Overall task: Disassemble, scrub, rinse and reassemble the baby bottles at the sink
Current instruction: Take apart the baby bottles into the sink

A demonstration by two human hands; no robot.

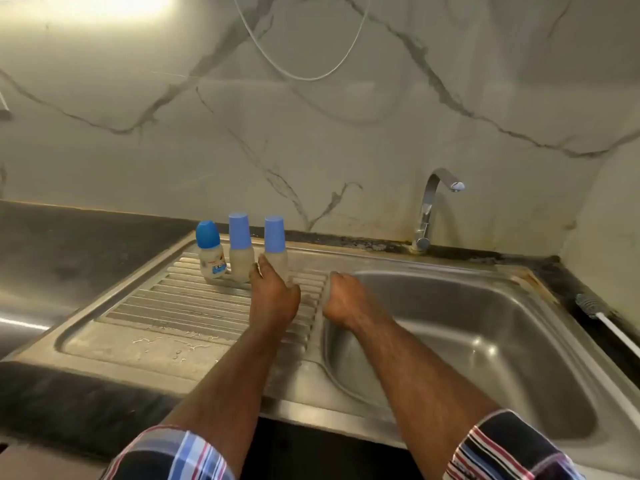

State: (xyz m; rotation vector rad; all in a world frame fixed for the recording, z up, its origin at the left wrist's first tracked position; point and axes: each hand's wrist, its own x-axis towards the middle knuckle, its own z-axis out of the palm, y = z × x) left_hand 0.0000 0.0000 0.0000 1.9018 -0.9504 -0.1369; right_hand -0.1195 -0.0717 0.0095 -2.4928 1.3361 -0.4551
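Three baby bottles with blue caps stand in a row at the back of the steel draining board (145,327): a short printed bottle (211,261), a middle bottle (240,258) and a right bottle (275,244). My left hand (273,296) stretches forward with straight fingers. Its fingertip lies between the middle and right bottles, against the right bottle's lower body. My right hand (343,299) is curled into a fist on the ridge between the draining board and the sink basin (485,348). Nothing clear shows inside the fist.
A chrome tap (429,209) stands behind the basin, with no water running. A bottle brush (588,306) with a white handle lies on the dark counter at the far right. Water drops sit on the board's near part. A thin cable hangs before the marble wall.
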